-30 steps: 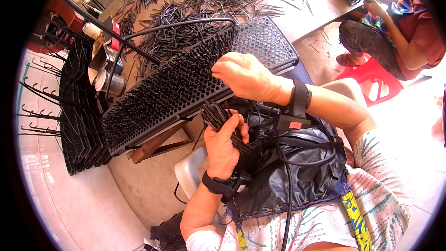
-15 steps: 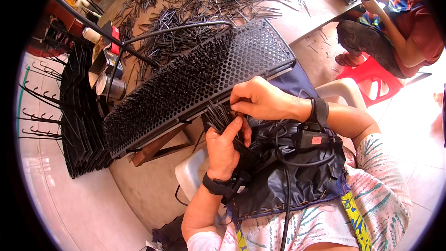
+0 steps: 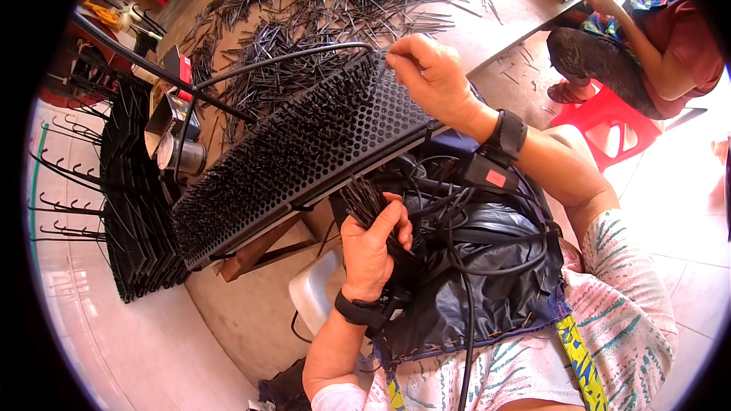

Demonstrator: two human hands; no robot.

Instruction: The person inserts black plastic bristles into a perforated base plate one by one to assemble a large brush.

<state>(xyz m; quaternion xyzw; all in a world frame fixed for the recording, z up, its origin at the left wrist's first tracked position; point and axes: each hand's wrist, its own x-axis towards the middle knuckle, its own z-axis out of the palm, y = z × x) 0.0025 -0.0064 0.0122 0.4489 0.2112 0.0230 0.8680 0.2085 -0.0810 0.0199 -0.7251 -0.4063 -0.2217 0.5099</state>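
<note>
My left hand (image 3: 368,253) is closed around a bundle of thin black sticks (image 3: 364,199), their tips pointing up toward the board. A black perforated board (image 3: 358,131) slants in front of me. Dense black sticks (image 3: 266,141) stand in its holes over the left and far part, while bare holes show along the near and right side. Over the board's far right end, my right hand (image 3: 435,80) is closed in a pinch. Whatever lies between its fingertips is too small to make out. Both wrists wear black straps.
Loose black sticks (image 3: 304,0) cover the table beyond the board. Stacked black perforated panels with hooks (image 3: 129,198) stand at left, near a tin (image 3: 183,154). Black cables (image 3: 457,228) lie across my lap. At the right, a person (image 3: 662,46) sits on a red stool (image 3: 609,133).
My right hand has moved from beside the bundle up and away to the board's far right end. My left hand stays around the black sticks. Another person's hand has appeared at the top left.
</note>
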